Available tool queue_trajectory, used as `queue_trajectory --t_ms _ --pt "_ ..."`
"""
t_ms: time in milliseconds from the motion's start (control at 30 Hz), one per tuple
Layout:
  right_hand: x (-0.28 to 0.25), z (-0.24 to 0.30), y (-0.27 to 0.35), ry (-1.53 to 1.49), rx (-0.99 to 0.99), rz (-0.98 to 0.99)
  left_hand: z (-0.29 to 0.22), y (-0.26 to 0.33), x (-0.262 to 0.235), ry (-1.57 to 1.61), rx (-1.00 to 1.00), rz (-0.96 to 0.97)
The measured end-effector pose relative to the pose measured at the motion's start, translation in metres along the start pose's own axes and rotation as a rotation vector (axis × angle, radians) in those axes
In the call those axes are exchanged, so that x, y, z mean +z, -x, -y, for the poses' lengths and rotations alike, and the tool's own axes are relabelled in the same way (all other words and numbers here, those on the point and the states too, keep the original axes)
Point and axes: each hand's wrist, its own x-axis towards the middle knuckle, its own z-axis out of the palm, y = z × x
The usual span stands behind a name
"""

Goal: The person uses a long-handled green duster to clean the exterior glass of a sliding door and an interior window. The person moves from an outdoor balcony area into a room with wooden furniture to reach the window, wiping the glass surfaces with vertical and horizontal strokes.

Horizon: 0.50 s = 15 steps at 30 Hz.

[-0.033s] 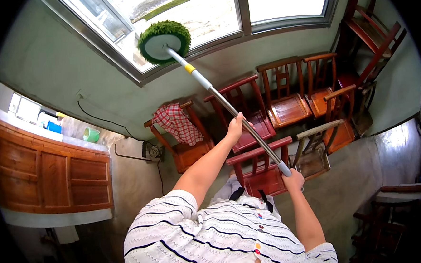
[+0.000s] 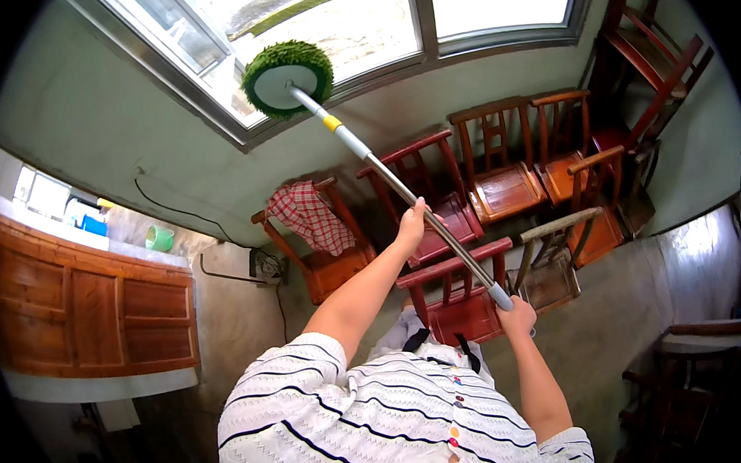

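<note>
A long-handled round mop (image 2: 389,178) slants up and left in front of me, its shaggy green head (image 2: 318,71) up at the lower left part of the window (image 2: 368,26). I cannot tell how firmly the head meets the glass. Midway down the metal pole, my left hand (image 2: 413,222) is closed around it. At the grey lower end, my right hand (image 2: 517,316) grips the handle. The pole passes above several wooden chairs. Just beneath my hands is a red chair (image 2: 467,317).
More chairs (image 2: 507,195) line the wall below the window, one draped with a red checked cloth (image 2: 309,218). Chairs are stacked at the right corner (image 2: 646,58). A wooden panelled door (image 2: 94,309) stands left. A black cord (image 2: 189,214) hangs along the wall.
The mop head sits very slightly lower against the window. Both hands keep the same grip on the pole.
</note>
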Motion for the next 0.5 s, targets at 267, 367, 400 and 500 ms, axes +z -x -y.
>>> queue_trajectory --t_ms 267,367,400,500 --pt "0.010 0.030 -0.005 -0.058 -0.126 -0.190 -0.063 0.016 -0.002 -0.099 0.036 -0.145" --pt "-0.004 0.075 -0.033 -0.149 -0.232 -0.219 -0.132 0.019 -0.007 -0.129 0.160 -0.188" --pt "-0.012 0.093 -0.042 -0.206 -0.258 -0.236 -0.154 0.017 -0.010 -0.107 0.221 -0.177" --pt "-0.033 0.142 -0.065 -0.264 -0.302 -0.249 -0.221 0.016 -0.008 -0.205 0.363 -0.157"
